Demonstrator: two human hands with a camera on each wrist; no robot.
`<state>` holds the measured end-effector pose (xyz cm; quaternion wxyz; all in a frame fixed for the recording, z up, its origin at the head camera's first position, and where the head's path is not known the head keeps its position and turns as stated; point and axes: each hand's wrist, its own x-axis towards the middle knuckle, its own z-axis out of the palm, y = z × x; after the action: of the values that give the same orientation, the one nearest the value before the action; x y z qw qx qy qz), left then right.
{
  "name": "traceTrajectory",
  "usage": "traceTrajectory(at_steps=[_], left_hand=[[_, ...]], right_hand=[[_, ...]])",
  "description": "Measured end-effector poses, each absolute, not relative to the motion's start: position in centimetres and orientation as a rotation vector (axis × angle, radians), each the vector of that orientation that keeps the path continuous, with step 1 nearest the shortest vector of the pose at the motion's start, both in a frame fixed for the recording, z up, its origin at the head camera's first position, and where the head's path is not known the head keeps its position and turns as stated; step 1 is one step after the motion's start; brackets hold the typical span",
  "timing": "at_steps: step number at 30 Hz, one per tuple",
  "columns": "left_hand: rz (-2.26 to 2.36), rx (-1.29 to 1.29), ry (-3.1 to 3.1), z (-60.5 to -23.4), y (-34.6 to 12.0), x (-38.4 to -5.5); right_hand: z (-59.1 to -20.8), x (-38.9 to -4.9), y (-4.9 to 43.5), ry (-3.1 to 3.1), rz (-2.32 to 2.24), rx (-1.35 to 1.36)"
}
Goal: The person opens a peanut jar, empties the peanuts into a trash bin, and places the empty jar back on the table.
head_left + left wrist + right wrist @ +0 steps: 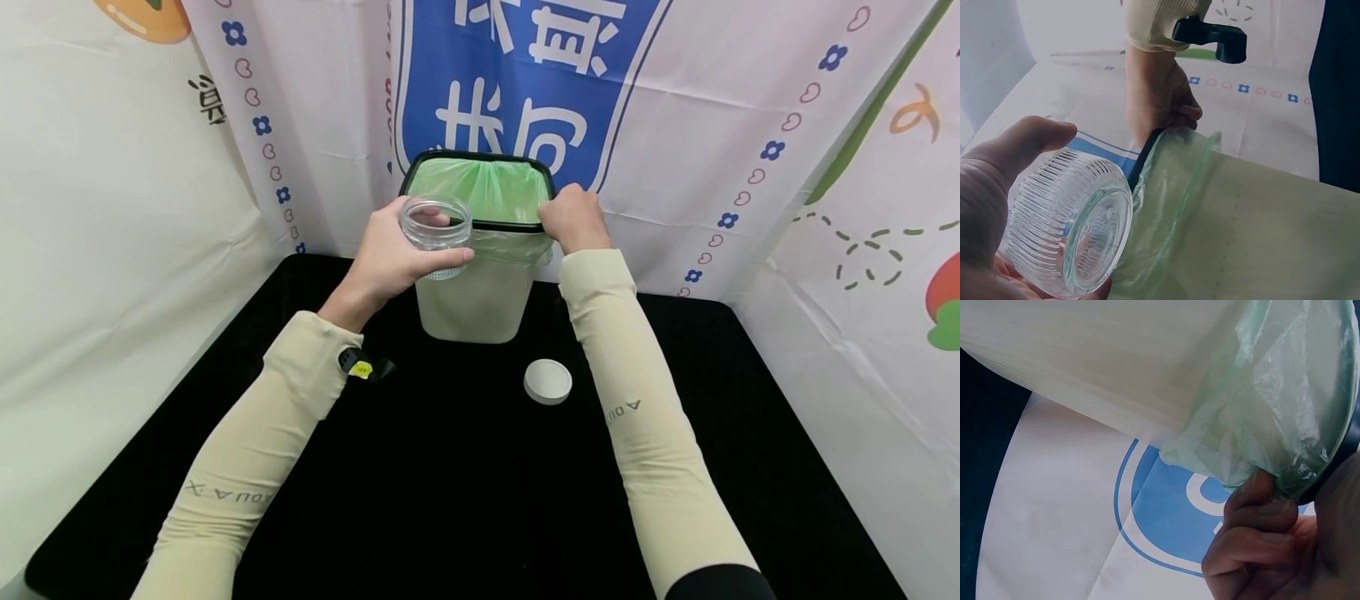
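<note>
A clear ribbed jar (437, 223) without a lid is gripped by my left hand (390, 254), thumb on one side and fingers around the other. It is tilted in front of the near rim of a cream trash bin (472, 302). The left wrist view shows the jar's round base (1099, 240). A green plastic bag (487, 187) lines the bin and folds over its black rim. At the bin's right corner, my right hand (576, 218) grips the rim, its curled fingers (1254, 544) against the overhanging bag. A round white lid (547, 382) lies on the black table.
The black table (450, 492) has printed white cloth walls (660, 150) at its back and sides. The bin stands near the back cloth. A dark strap with a yellow tag (362, 368) hangs at my left cuff.
</note>
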<state>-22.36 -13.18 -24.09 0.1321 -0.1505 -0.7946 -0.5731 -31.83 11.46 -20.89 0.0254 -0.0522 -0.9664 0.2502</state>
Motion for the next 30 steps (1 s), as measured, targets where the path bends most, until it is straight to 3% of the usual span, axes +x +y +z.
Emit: traceTrajectory(at_steps=[30], left_hand=[[-1.673, -0.439, -2.472, -31.1, -11.4, -22.8]], right_hand=[[-21.0, -32.2, 11.6, -2.982, 0.825, -0.167]])
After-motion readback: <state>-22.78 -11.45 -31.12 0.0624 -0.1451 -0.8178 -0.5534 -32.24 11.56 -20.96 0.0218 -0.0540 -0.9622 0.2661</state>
